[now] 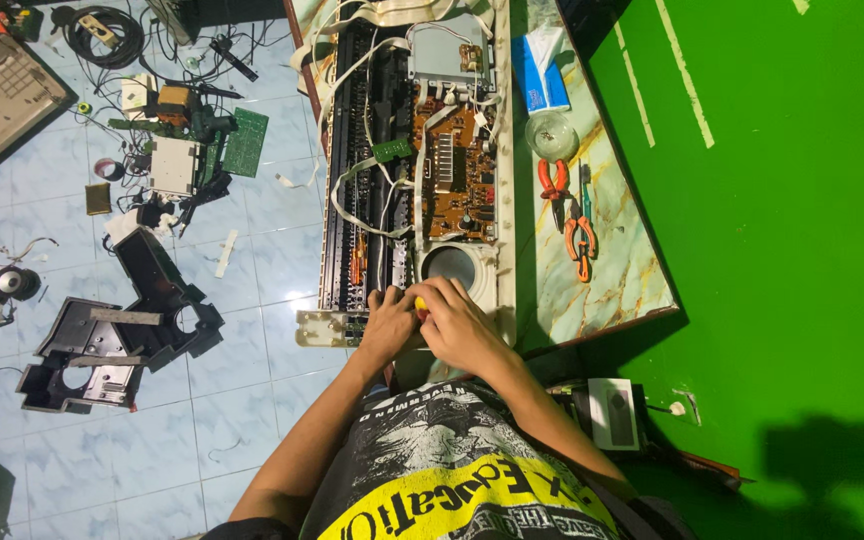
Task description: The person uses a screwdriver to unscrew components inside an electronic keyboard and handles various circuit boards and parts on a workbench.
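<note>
a person's left hand and right hand meet at the near end of an opened electronic keyboard lying on a marble-patterned table, fingers curled together around a small yellow-handled tool (its tip is hidden, likely a screwdriver). the tool looks light, rigid and easy to grip by its handle; the exposed brown circuit board and pale ribbon cables look fragile, better held by the casing edges. a blue, folded packet lies at the table's far end, orange-handled pliers nearer. a green board sits on the tiled floor.
</note>
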